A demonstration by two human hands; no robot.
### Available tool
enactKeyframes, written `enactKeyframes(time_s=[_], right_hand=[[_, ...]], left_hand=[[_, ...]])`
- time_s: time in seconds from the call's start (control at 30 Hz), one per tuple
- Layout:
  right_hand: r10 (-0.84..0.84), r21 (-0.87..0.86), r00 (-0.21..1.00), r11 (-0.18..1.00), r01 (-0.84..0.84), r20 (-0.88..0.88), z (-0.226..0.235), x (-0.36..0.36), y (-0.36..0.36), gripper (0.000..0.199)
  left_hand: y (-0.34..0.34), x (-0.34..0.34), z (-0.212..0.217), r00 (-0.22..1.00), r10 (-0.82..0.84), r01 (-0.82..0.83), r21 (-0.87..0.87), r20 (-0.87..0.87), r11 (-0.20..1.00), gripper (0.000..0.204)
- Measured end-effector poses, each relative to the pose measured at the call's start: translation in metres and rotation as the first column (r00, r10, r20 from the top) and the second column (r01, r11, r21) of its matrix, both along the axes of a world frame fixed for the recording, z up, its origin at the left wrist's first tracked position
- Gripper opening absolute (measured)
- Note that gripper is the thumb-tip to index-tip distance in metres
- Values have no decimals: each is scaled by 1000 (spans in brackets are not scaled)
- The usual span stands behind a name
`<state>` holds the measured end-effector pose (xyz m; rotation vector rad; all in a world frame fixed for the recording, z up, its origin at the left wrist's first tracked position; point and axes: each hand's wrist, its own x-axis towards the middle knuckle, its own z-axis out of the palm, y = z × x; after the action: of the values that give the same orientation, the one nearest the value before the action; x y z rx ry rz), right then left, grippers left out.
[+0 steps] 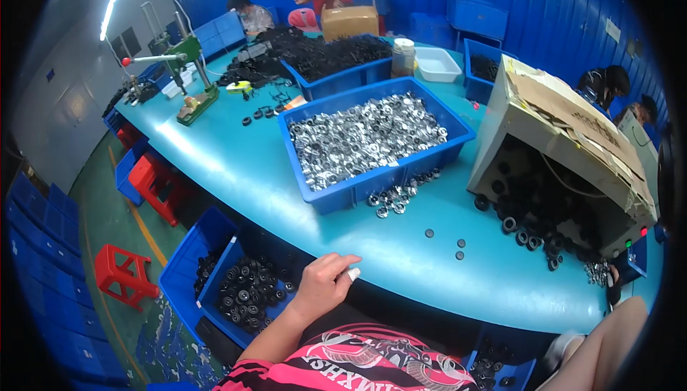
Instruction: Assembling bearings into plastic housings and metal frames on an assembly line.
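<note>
Left hand (323,282): one in view, resting at the worktop (250,169) edge, fingers (342,262) curled narrow, a small white piece at the fingertip.
Right hand: not seen; only a forearm at lower right.
Bin below hand: one blue bin of black round parts (247,294), just under the worktop edge.
Loose black discs (458,248): three on the worktop, well apart from the hand.
Silver parts bin (372,140): one, heaped, mid-worktop.
Cardboard box (565,147): one, tipped, spilling black rings.
</note>
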<state>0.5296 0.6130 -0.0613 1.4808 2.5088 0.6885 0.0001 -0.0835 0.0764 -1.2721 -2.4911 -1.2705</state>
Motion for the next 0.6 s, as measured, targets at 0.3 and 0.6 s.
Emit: enactKeyframes(time_s=[0.3,0.6], right_hand=[[50,41,973,998,-41,-224,62,-60,-17,21],[211,139,719,977,-159,-662,198,-144,-164,20]], left_hand=[[6,0,-4,998,-37,37,11,46,999,21],[12,4,-13,995,-70,66,50,75,997,22]])
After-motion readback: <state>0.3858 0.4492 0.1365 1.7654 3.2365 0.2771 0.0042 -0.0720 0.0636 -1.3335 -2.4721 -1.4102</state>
